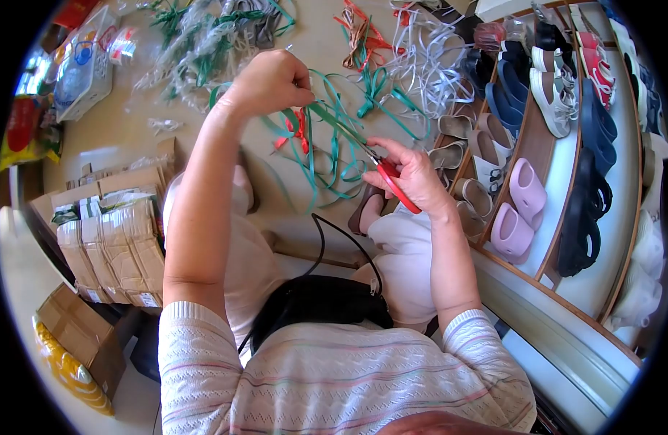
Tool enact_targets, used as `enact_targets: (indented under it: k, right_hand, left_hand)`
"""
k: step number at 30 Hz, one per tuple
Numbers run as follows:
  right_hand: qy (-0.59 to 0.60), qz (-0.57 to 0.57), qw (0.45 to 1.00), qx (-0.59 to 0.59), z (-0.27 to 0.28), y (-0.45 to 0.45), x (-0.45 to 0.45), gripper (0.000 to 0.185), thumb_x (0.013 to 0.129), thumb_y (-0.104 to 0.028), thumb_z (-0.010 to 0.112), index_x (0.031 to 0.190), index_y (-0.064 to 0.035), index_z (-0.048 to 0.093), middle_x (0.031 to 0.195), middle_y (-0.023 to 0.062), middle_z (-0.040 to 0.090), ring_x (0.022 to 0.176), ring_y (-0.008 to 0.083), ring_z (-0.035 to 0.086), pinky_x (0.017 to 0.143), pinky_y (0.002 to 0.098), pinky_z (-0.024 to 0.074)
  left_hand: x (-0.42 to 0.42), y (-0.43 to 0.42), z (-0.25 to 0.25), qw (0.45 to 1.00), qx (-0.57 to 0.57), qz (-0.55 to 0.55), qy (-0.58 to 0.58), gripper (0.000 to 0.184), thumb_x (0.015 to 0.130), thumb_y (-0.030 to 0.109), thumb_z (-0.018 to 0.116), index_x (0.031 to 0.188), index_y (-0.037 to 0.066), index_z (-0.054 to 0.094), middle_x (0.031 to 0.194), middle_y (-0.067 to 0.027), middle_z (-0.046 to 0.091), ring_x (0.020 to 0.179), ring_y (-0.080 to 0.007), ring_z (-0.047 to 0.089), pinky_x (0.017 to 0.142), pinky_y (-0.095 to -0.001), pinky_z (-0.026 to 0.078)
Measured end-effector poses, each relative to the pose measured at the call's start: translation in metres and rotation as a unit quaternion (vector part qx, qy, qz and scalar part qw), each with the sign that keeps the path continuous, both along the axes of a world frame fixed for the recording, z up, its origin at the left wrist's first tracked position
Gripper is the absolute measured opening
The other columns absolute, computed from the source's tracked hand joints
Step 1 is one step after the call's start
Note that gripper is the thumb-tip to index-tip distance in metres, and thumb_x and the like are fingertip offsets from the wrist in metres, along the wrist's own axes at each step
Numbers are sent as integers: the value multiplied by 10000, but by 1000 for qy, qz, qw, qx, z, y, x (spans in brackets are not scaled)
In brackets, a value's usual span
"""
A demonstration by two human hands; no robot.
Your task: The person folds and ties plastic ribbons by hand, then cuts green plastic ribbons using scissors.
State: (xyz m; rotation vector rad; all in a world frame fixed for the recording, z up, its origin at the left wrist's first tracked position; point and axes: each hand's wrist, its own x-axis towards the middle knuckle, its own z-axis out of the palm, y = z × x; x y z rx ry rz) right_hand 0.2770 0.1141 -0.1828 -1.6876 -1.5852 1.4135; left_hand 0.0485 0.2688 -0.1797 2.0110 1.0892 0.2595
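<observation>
My left hand (270,81) is closed with its fingers pinched on a green ribbon (332,123), which stretches down and right from it. In my right hand (414,174) is a pair of scissors with red handles (398,187). The blades point up and left and meet the ribbon near its right end; whether they are parted I cannot make out. Below and behind the hands, loose loops of green ribbon (335,174) lie on the floor, with a small red ribbon piece (299,132) among them.
White ribbons (435,69), red ribbons (374,40) and a tangled green and clear heap (203,43) lie farther off. A shoe rack (526,148) full of footwear stands at right. Flattened cardboard boxes (113,243) stand at left, a white basket (84,98) behind them. A black bag (319,308) rests on my lap.
</observation>
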Motion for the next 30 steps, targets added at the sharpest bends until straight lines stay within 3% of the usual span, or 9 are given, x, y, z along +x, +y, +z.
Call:
enact_targets:
  k: [2, 5, 8, 11, 14, 17, 23, 30]
  right_hand:
    - [-31, -30, 999, -23, 7, 0, -6, 495, 720, -185, 747, 1158, -104, 533, 589, 33, 519, 532, 124, 455, 565, 239, 407]
    - [-89, -5, 995, 40, 6, -1, -12, 460, 728, -181, 735, 1140, -111, 543, 578, 55, 516, 512, 159, 483, 559, 254, 418]
    - [-59, 19, 997, 39, 5, -1, -13, 469, 743, -193, 728, 1163, -120, 532, 582, 22, 536, 495, 119, 512, 532, 253, 422]
    - [51, 4, 998, -37, -8, -1, -7, 448, 764, -197, 715, 1168, -116, 538, 609, -8, 555, 478, 76, 516, 466, 234, 409]
    - [212, -32, 963, -160, -4, 0, -1, 485, 774, -222, 711, 1197, -90, 515, 638, -25, 555, 468, 42, 500, 410, 191, 374]
    - [285, -44, 939, -187, 4, 2, -1, 542, 771, -251, 712, 1213, -46, 474, 640, -9, 546, 457, 54, 499, 383, 177, 357]
    - [340, -52, 915, -210, 7, 2, -2, 488, 795, -285, 687, 1138, -13, 474, 657, -23, 525, 481, 54, 504, 387, 172, 341]
    - [313, -22, 923, -224, 10, 3, -5, 422, 813, -292, 668, 1090, -17, 508, 659, -53, 489, 496, 21, 442, 405, 163, 304]
  left_hand:
    - [3, -2, 2, 1000, 22, 6, 16, 190, 640, 169, 662, 724, 0, 646, 571, -80, 580, 521, -149, 534, 528, -288, 439]
    - [6, -3, 0, 999, 34, 13, 19, 193, 634, 173, 656, 719, 0, 645, 569, -82, 580, 525, -151, 540, 539, -289, 448]
    - [6, -4, 1, 1000, -3, 13, 2, 188, 639, 170, 651, 718, -1, 645, 561, -77, 569, 522, -142, 527, 527, -287, 438]
    - [3, -5, 9, 998, -55, -10, -8, 177, 656, 163, 652, 721, -2, 647, 556, -53, 554, 520, -114, 496, 505, -273, 410]
    - [-3, -3, 9, 991, -117, -36, -46, 169, 686, 160, 657, 735, -1, 651, 572, -10, 546, 541, -75, 464, 507, -247, 381]
    - [-7, -2, 7, 981, -167, -41, -94, 170, 713, 167, 663, 753, 2, 654, 605, 28, 548, 579, -46, 455, 534, -225, 370]
    - [-10, -2, 8, 968, -212, -45, -127, 172, 730, 180, 667, 760, 10, 655, 628, 47, 545, 601, -34, 450, 549, -216, 360]
    - [-4, -5, 7, 970, -217, -57, -92, 179, 736, 187, 662, 762, 10, 656, 619, 42, 541, 590, -40, 447, 548, -222, 360]
